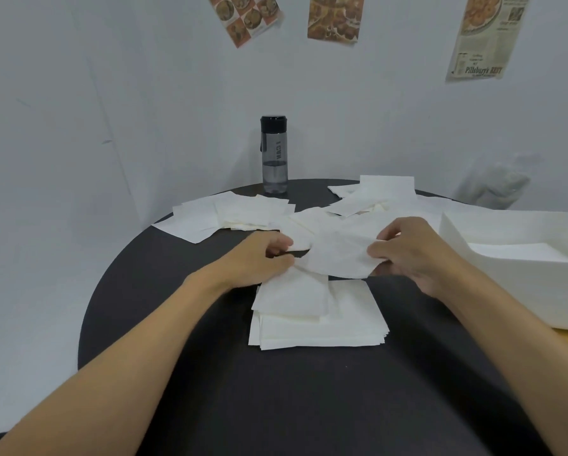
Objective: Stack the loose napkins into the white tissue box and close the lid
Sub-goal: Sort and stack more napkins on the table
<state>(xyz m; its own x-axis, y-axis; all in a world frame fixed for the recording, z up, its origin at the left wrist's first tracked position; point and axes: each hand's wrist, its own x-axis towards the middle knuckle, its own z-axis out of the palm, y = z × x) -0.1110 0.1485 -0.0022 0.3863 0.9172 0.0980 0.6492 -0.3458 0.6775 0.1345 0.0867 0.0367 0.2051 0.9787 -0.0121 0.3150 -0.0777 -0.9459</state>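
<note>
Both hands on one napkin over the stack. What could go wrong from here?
The left hand and right hand pinch opposite edges of the napkin; pulling may tear it. The stack below is fanned and might snag on the box wall. Far-left napkins at the table edge could slip off.
</note>
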